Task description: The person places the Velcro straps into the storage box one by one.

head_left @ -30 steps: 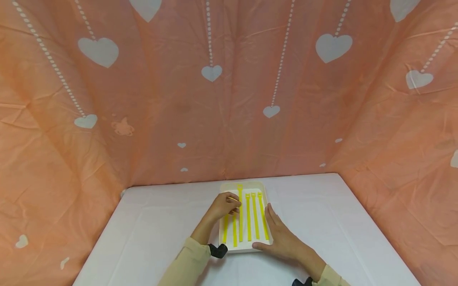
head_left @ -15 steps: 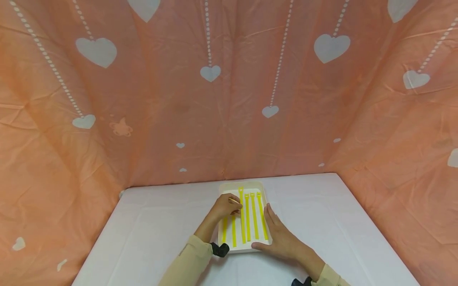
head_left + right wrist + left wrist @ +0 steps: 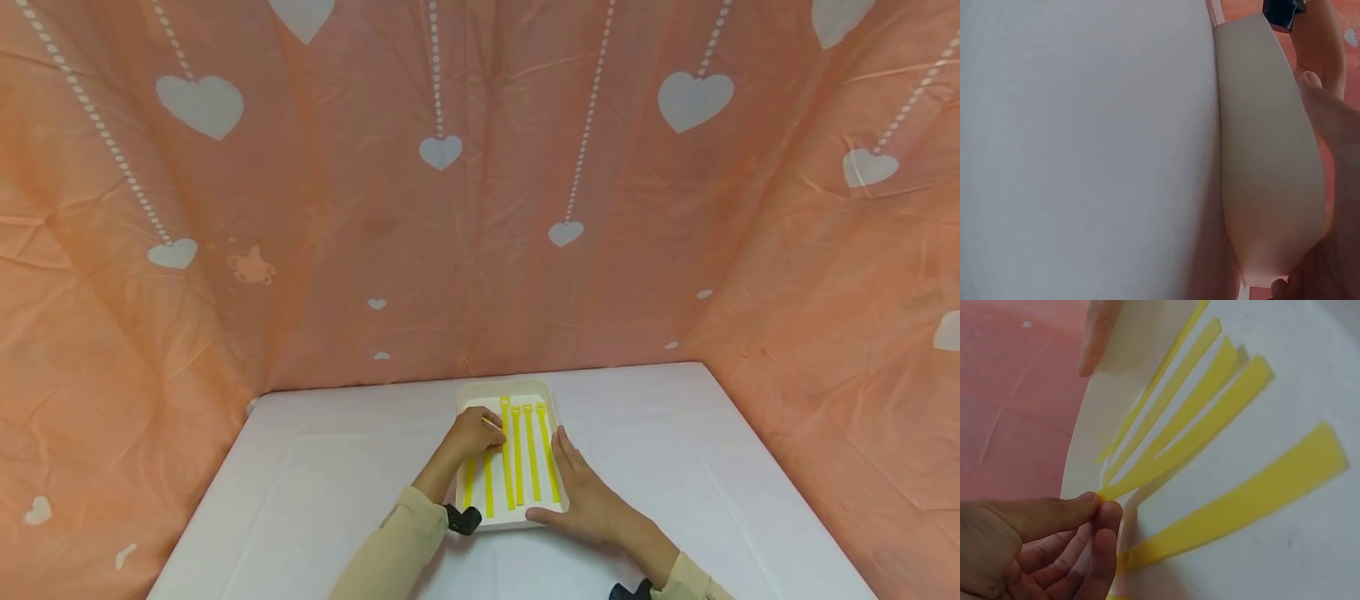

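Note:
A shallow white tray (image 3: 510, 387) holds several yellow slotted straps (image 3: 534, 467), laid lengthwise side by side; they look like hook-and-loop cable ties. My left hand (image 3: 474, 431) reaches over the tray's left part. Its thumb and forefinger pinch one yellow strap (image 3: 1194, 434) near its end, seen in the left wrist view. Another strap (image 3: 1247, 500) lies apart below it, partly hidden by the fingers. My right hand (image 3: 588, 496) rests along the tray's right side, fingers straight, thumb at the near edge. In the right wrist view it touches the tray wall (image 3: 1266, 144).
The tray stands on a white-covered table (image 3: 337, 467), towards its far side. An orange-pink curtain (image 3: 487, 275) with white hearts encloses the back and both sides. Black bands (image 3: 462, 520) sit on both wrists.
My left hand has drawn the pinched strap slightly towards me, so its slotted head sits lower, nearer the neighbouring heads. The right hand stays at the tray's side.

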A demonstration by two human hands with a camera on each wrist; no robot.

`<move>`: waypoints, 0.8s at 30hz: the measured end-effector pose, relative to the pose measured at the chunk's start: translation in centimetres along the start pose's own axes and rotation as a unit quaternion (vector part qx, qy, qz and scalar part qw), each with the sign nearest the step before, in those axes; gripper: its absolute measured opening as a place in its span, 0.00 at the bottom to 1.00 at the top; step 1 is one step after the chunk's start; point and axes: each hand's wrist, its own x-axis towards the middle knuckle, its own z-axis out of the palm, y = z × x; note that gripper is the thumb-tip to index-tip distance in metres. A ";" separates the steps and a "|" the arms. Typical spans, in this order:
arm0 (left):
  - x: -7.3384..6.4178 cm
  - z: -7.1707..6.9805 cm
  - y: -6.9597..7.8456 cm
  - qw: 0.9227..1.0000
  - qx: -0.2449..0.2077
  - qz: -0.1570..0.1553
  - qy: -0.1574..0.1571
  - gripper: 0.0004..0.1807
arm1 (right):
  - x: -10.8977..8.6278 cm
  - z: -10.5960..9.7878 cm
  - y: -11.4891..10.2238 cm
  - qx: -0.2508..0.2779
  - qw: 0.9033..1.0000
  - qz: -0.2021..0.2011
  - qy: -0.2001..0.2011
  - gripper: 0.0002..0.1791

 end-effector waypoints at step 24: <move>0.1 0.2 0.2 0.998 0.052 0.017 0.027 0.09 | 0.2 0.0 -0.1 0.004 1.000 0.020 -0.012 0.73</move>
